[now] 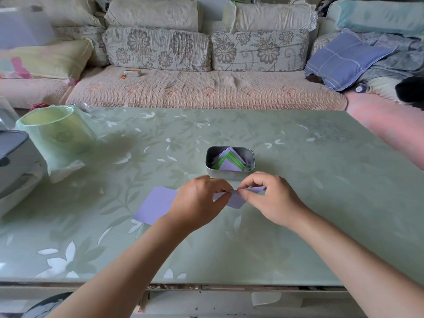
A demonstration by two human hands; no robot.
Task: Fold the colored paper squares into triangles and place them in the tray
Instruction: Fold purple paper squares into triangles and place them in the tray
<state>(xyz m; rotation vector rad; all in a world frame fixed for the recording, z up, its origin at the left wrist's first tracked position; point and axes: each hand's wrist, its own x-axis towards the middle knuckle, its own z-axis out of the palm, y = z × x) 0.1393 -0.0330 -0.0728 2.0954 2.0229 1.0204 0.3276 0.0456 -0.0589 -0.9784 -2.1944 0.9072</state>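
Observation:
A lilac paper square (pixel 236 198) is bent between both hands just above the table, in front of the tray. My left hand (pixel 199 198) pinches its left part and my right hand (pixel 266 196) pinches its upper right edge. A second lilac paper square (pixel 156 205) lies flat on the table, partly hidden under my left wrist. The small metal tray (pixel 229 174) stands just beyond my hands and holds several folded lilac and green triangles (pixel 229 160).
A pale green cylinder in plastic wrap (pixel 57 134) and a grey-white appliance (pixel 16 161) stand at the table's left. A sofa with cushions (pixel 206 88) runs behind the green floral table (pixel 298 226). The table's front edge is near me.

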